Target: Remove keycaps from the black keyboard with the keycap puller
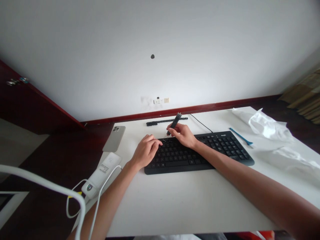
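A black keyboard [215,150] lies on the white table [185,200]. My left hand [146,150] rests on the keyboard's upper left corner with its fingers curled, pinching something too small to make out. My right hand [183,134] hovers over the top rows just right of it, closed on a slim black tool [174,123] that it holds like a pen. The tool's thin tip points down at the keys between the two hands.
A row of black keycaps [165,121] lies behind the keyboard. A blue stick [241,136] and crumpled white plastic [268,128] are at the right. A phone [114,138] and a white power bank [101,175] with white cables sit at the table's left edge.
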The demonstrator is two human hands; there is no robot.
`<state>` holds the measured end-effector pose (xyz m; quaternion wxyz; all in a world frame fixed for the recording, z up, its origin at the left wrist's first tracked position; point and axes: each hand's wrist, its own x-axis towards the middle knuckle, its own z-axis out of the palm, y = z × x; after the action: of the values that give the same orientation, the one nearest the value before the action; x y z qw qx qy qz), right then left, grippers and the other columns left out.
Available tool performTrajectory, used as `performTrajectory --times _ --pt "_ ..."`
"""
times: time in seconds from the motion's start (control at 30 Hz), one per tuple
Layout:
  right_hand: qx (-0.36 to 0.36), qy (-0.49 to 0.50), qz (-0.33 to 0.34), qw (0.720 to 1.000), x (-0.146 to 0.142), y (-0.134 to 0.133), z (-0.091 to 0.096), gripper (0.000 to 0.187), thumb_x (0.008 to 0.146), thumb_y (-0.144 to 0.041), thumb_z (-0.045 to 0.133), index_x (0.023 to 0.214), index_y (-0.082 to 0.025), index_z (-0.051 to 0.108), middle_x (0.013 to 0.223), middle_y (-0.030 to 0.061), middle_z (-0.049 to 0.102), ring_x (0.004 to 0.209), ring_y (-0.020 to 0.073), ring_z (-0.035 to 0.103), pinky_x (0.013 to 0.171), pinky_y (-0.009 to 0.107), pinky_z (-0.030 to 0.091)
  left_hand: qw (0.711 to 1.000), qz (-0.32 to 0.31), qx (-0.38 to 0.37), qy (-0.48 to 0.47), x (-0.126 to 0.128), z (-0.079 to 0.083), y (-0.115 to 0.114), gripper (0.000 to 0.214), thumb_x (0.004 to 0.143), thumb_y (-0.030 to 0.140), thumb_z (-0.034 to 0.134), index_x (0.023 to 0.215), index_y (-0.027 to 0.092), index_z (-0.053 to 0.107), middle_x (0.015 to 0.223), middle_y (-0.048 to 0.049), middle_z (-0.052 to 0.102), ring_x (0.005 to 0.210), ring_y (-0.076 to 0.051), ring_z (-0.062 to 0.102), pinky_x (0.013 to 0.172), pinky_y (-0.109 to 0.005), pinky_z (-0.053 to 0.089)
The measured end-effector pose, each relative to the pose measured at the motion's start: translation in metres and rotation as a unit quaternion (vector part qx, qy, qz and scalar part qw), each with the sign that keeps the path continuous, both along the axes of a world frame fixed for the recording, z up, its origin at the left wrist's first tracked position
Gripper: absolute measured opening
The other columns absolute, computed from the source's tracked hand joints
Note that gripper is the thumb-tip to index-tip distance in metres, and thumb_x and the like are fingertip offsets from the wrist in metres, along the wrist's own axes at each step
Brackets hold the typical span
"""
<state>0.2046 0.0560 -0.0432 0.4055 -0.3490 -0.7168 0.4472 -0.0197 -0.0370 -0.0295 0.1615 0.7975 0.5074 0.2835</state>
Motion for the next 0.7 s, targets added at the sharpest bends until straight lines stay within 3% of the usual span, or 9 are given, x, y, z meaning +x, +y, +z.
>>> performTrajectory --times 0.37,0.7 --pt "0.023 -0.023 0.013 0.999 0.0008 -0.0039 0.0032 0.032 0.099 -0.047 0.060 0.098 -0.018 0.073 0.086 0.0058 0.077 0.072 0.0188 0.067 0.070 0.031 0.053 1.000 0.002 -0.017 -0.010 0.0072 -0.0012 -0.0004 0.029 0.107 0.030 0.044 0.107 0.024 0.073 0.103 -0.0045 0.069 0.102 -0.021 0.062 0.095 -0.038 0.048" --pt "0.029 -0.054 0.048 0.997 0.0013 -0.0046 0.0079 0.031 0.099 -0.045 0.061 0.100 -0.016 0.072 0.086 0.0053 0.077 0.072 0.0170 0.067 0.072 0.029 0.052 0.999 -0.001 -0.038 -0.001 0.0060 -0.0030 0.0010 0.020 0.103 0.027 0.051 0.105 0.023 0.070 0.088 -0.0015 0.061 0.088 -0.019 0.059 0.090 -0.038 0.043"
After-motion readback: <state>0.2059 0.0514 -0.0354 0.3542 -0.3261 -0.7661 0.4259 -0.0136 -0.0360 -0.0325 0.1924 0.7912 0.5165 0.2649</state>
